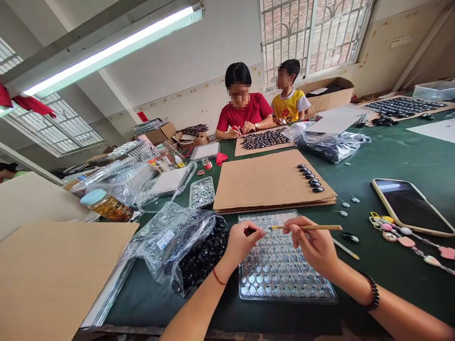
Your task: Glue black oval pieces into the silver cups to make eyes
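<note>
Left hand [242,242] pinched a small dark stone, prob. slick and light; right hand [314,244] held a thin stick [305,228] mid-shaft. Under both: stiff clear tray [284,279].

Head-worn camera, looking forward and down across the worktable

It sits close above the person's own left hand [241,241] and right hand [314,244] at the near edge of the green table [391,156], facing the far wall with its barred window [313,33]; a single wide view
</note>
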`<state>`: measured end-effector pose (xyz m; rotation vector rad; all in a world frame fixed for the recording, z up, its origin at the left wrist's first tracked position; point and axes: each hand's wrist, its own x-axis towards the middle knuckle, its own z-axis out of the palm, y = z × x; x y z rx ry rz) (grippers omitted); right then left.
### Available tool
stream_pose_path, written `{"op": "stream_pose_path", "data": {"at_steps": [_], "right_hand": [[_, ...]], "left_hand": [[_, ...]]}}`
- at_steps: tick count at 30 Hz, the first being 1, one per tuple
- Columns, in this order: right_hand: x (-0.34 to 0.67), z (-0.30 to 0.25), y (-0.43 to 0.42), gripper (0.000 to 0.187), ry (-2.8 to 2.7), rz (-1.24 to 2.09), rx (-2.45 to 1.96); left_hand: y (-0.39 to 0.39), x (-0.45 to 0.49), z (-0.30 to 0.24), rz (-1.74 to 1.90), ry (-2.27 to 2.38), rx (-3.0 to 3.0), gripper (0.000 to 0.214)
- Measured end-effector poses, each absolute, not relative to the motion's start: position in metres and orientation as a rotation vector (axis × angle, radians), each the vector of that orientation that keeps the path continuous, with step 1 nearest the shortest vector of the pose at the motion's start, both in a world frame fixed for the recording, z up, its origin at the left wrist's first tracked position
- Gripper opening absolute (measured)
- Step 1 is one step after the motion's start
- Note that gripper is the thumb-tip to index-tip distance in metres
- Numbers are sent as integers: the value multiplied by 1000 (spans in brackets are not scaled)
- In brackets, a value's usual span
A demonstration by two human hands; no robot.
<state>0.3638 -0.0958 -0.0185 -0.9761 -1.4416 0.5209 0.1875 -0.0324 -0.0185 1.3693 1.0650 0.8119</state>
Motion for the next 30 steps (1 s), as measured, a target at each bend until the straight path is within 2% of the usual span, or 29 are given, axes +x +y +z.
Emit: {"op": "stream_pose_path", "data": {"at_steps": [6, 22, 30], "right_hand": [[362, -22, -95, 23, -1768, 373, -1019], [358, -25, -97, 24, -1907, 200, -1018], [354, -25, -98, 24, -1932, 223, -1011]], "left_hand": [[-41, 191, -23, 638, 1050, 1650, 38], [-47, 189, -11, 575, 1083, 1780, 37], [-49, 189, -10, 631, 1052, 1839, 32]]}}
